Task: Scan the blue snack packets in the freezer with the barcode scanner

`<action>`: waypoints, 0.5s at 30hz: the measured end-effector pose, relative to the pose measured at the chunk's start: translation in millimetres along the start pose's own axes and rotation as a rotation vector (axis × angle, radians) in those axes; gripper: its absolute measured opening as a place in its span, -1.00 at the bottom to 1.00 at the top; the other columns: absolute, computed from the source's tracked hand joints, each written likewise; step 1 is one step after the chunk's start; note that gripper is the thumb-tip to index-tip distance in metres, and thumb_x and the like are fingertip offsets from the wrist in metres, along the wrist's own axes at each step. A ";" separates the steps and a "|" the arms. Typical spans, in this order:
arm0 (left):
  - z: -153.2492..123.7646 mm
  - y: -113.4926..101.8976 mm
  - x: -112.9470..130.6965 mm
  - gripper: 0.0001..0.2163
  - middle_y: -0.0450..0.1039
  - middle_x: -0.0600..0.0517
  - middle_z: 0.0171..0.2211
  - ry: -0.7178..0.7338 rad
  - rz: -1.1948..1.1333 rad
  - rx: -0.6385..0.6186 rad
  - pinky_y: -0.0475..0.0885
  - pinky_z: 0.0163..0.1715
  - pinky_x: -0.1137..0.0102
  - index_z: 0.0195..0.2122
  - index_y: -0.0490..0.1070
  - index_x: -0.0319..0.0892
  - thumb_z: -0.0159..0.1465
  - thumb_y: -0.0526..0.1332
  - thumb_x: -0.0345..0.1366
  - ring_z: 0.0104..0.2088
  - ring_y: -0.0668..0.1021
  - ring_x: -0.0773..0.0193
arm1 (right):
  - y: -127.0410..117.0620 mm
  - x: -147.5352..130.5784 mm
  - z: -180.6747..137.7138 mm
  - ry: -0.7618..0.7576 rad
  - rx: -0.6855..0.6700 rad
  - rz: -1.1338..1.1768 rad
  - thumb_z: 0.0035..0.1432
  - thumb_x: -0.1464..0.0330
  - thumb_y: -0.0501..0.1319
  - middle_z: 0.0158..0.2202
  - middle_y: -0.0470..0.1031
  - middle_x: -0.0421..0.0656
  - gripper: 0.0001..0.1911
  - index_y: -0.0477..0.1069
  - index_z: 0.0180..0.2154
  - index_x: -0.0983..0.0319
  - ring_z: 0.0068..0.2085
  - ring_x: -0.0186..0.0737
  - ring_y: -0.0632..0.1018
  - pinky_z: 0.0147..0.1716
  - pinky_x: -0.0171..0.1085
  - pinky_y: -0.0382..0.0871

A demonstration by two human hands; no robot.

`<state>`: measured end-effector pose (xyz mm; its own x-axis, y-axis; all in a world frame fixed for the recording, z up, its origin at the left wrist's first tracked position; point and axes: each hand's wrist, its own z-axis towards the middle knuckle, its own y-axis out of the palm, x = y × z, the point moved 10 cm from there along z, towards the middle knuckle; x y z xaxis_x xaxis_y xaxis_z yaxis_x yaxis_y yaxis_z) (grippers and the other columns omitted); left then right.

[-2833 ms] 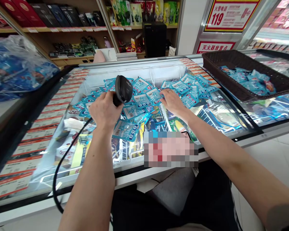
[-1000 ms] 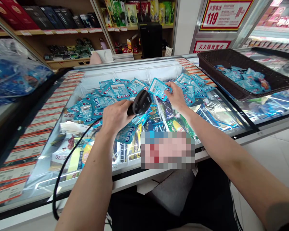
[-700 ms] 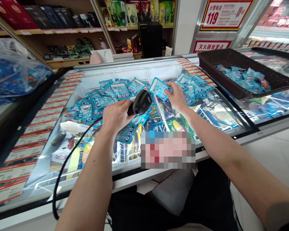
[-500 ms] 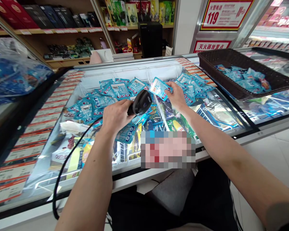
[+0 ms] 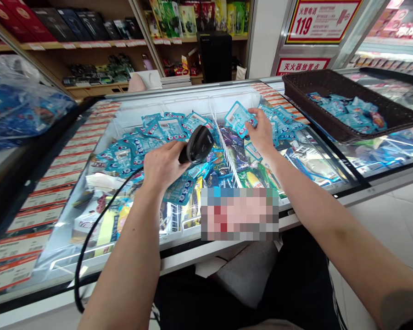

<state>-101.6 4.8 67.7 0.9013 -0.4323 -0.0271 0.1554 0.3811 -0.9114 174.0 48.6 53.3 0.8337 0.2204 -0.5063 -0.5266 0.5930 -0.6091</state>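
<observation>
My left hand (image 5: 163,166) is wrapped round the handle of a black barcode scanner (image 5: 200,144), whose head points away to the right. A black cable runs from it down to the left. Between the thumb and fingers of my right hand (image 5: 261,133) is a blue snack packet (image 5: 239,119), held tilted with its barcode side up. A heap of similar blue packets (image 5: 141,142) lies on the glass-topped freezer (image 5: 65,261), left of the scanner. More blue packets (image 5: 285,120) lie just right of my right hand.
A brown woven basket (image 5: 351,128) with blue packets stands at the right. A plastic bag (image 5: 20,101) of blue packs sits at the left. Wire dividers (image 5: 227,156) and colourful packages show inside the freezer. Shelves (image 5: 86,44) stand behind; a blurred patch covers the front edge.
My right hand has carried the blue packet a little up and to the right, away from the scanner. The left hand and scanner have shifted slightly left.
</observation>
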 end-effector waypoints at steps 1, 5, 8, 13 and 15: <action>-0.1 -1.3 -2.1 -0.65 0.52 -0.06 -0.16 -0.009 0.007 0.009 0.30 -0.30 0.31 -0.02 0.42 -0.07 0.21 0.10 -0.11 -0.13 0.53 0.04 | -4.8 6.5 1.9 0.012 0.023 -0.016 0.32 0.14 -0.08 0.02 0.41 0.02 -0.58 0.18 0.12 0.17 0.02 -0.01 0.45 -0.04 0.00 0.38; -0.8 -7.1 -13.1 -0.65 0.51 -0.07 -0.17 -0.069 0.051 0.053 0.28 -0.30 0.30 -0.02 0.41 -0.07 0.21 0.10 -0.11 -0.15 0.52 0.04 | -18.7 34.7 6.6 0.096 0.075 -0.067 0.32 0.18 -0.08 0.04 0.39 0.05 -0.59 0.17 0.11 0.21 -0.03 -0.01 0.46 0.01 0.06 0.33; -2.0 -10.9 -20.7 -0.66 0.50 -0.06 -0.19 -0.112 0.078 0.083 0.27 -0.31 0.31 -0.03 0.41 -0.07 0.21 0.10 -0.12 -0.15 0.52 0.05 | -21.4 46.4 7.9 0.108 0.081 -0.097 0.32 0.21 -0.09 0.02 0.38 0.07 -0.60 0.18 0.10 0.23 -0.02 -0.01 0.46 0.02 0.07 0.31; -3.5 -8.8 -32.1 -0.68 0.49 -0.08 -0.16 -0.173 0.061 0.068 0.27 -0.29 0.31 -0.06 0.40 -0.08 0.19 0.11 -0.13 -0.13 0.50 0.05 | -23.6 50.8 8.2 0.083 0.141 -0.100 0.32 0.14 -0.09 -0.06 0.40 0.07 -0.59 0.28 0.03 0.22 -0.01 0.02 0.44 0.03 0.11 0.28; -3.5 -7.2 -35.0 -0.67 0.49 -0.09 -0.17 -0.182 0.050 0.062 0.28 -0.28 0.30 -0.06 0.39 -0.08 0.19 0.12 -0.11 -0.13 0.50 0.04 | -23.9 49.0 6.7 0.102 0.142 -0.122 0.31 0.11 -0.07 -0.03 0.37 0.11 -0.56 0.32 0.00 0.25 0.03 0.05 0.40 0.05 0.12 0.24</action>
<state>-135.7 14.3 73.8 0.9660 -0.2584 0.0078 0.1276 0.4504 -0.8836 228.5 50.4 47.2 0.8650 0.0645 -0.4976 -0.3877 0.7154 -0.5812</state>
